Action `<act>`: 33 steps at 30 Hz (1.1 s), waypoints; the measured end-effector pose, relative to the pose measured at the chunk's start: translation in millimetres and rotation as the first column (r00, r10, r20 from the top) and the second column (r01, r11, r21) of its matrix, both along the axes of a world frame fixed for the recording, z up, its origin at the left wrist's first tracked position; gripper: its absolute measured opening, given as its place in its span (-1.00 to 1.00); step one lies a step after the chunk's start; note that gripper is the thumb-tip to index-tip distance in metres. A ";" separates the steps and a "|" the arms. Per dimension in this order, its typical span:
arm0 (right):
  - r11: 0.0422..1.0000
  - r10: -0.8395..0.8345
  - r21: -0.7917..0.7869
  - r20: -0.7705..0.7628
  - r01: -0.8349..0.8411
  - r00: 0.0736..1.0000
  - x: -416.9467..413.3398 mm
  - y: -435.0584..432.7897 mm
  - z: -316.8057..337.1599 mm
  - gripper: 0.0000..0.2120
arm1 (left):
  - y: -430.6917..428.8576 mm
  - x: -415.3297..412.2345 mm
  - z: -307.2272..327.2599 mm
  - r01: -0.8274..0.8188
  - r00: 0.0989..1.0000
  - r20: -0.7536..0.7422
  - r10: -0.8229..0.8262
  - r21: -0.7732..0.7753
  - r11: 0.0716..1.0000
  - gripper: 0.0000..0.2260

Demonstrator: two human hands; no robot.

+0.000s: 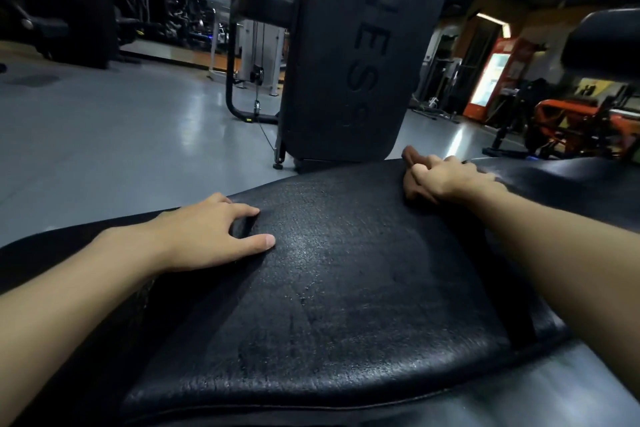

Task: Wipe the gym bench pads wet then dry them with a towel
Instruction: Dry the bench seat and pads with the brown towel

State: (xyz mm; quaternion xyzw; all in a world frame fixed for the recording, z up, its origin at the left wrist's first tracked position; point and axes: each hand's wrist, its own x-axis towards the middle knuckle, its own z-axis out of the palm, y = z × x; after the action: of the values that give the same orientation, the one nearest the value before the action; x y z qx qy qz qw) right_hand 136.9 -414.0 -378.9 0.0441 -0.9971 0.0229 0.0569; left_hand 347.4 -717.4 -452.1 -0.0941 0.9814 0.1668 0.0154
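Seat pad [346, 288] of the bench fills the lower half of the head view: black, with a rough cracked grain, and a faint sheen of small glints across its middle. Behind it the back pad [346, 45] stands nearly upright, black as well, with large embossed letters down its face that read "NESS" at the lower end.

The left hand [207, 236] lies flat on the left part of the seat pad. Its fingers are loosely spread and hold nothing, and the thumb points toward the middle of the pad.

The right hand [446, 177] is at the far right edge of the seat pad, close to the foot of the back pad. Its fingers are curled tight around a bunched brown cloth [409, 185], which is pressed against the pad surface. Both forearms are bare.

Around the bench lies a glossy grey floor [121, 132] that reflects the ceiling lights. A pale cable machine [266, 28] stands behind the back pad on the left. On the right are a lit red drinks cooler [498, 76] and an orange-framed machine [571, 121].
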 end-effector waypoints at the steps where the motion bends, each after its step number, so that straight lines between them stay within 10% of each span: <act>1: 1.000 0.001 0.021 -0.005 0.000 1.000 5.5 3.8 -0.3 -0.35 | 1.0 0.4 -0.3 -0.008 1.000 -0.005 0.008 -0.004 1.000 -0.05; 9: 0.995 0.022 0.097 0.068 -0.028 0.997 29.5 -0.1 -6.3 -0.25 | 10.5 22.9 -7.3 -0.012 0.992 -0.130 0.006 -0.050 0.999 -0.39; 33: 0.814 0.546 0.110 0.186 -0.570 0.817 248.8 -304.4 -97.1 -0.37 | -140.7 210.6 -39.7 -0.149 0.988 -0.030 0.149 -0.011 0.989 -0.51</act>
State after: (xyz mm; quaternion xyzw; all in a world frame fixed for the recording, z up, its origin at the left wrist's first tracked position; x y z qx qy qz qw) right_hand 385.6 -718.4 -476.0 0.3377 -0.9400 -0.0384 -0.0293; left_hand 558.0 -858.0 -491.8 -0.1647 0.9728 0.1622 -0.0121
